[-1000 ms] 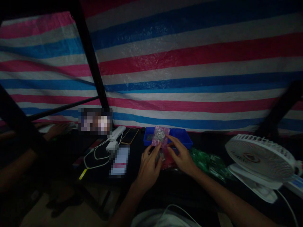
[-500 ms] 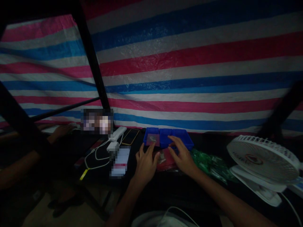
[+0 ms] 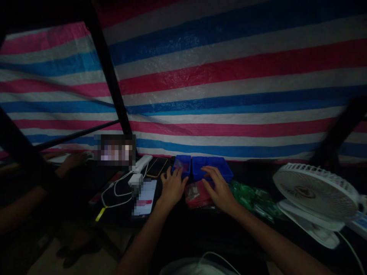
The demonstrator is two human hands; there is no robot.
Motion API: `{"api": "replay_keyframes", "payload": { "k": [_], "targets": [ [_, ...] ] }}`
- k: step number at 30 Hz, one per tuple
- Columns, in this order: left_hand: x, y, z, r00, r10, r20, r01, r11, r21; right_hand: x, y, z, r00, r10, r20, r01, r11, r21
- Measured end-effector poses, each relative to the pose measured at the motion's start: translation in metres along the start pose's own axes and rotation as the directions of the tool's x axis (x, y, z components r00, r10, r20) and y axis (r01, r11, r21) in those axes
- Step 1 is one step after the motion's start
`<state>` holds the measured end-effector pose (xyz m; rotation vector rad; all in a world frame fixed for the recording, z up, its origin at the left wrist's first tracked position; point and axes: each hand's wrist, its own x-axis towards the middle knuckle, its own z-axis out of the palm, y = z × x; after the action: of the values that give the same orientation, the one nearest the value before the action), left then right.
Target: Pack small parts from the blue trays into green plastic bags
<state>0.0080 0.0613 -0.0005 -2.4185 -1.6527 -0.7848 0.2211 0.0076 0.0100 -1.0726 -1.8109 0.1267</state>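
My left hand (image 3: 173, 187) has its fingers spread at the front of the small blue bin (image 3: 187, 160) and holds nothing that I can see. Inside that bin lies a small clear-and-reddish packet (image 3: 180, 165), close to my fingertips. My right hand (image 3: 219, 187) hovers with fingers apart in front of the wider blue bin (image 3: 226, 172), its thumb over a stack of red plastic packets (image 3: 197, 198). On top of the stack, a clear packet with small pale pieces (image 3: 194, 190) shows between my hands. The image is dark, so fine detail is lost.
Green plastic bags (image 3: 252, 198) and a white clip fan (image 3: 309, 194) stand on the right. To the left are a phone (image 3: 157, 167), a lit phone (image 3: 145, 196), a power strip (image 3: 143, 163) and white cables (image 3: 116, 206). Another person's arm (image 3: 23, 206) reaches in at far left.
The small packet at my left fingertips now rests lower in the small bin. My left hand has shifted left, uncovering more of the red stack. The right hand has barely moved.
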Motion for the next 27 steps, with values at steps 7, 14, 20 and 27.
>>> {"api": "replay_keyframes", "payload": {
  "k": [7, 14, 20, 27],
  "targets": [
    [-0.0002, 0.0028, 0.0029, 1.0, -0.012, -0.009, 0.013, 0.995, 0.095, 0.0001, 0.001, 0.0003, 1.0, -0.001, -0.003, 0.001, 1.0, -0.022],
    [-0.0019, -0.0011, 0.0044, 0.999, 0.007, -0.044, -0.003, 0.998, 0.07, 0.0001, 0.0028, 0.001, 1.0, -0.008, 0.003, 0.009, 0.998, -0.057],
    [-0.0032, -0.0026, 0.0042, 0.998, 0.037, -0.059, -0.036, 0.999, 0.016, 0.0002, 0.0057, 0.0014, 1.0, 0.003, 0.001, -0.003, 0.997, -0.078],
    [-0.0039, 0.0018, -0.0031, 1.0, -0.012, -0.014, 0.014, 0.993, 0.114, -0.0009, 0.0077, 0.0019, 1.0, -0.005, 0.003, 0.005, 0.996, -0.093]
  ]
}}
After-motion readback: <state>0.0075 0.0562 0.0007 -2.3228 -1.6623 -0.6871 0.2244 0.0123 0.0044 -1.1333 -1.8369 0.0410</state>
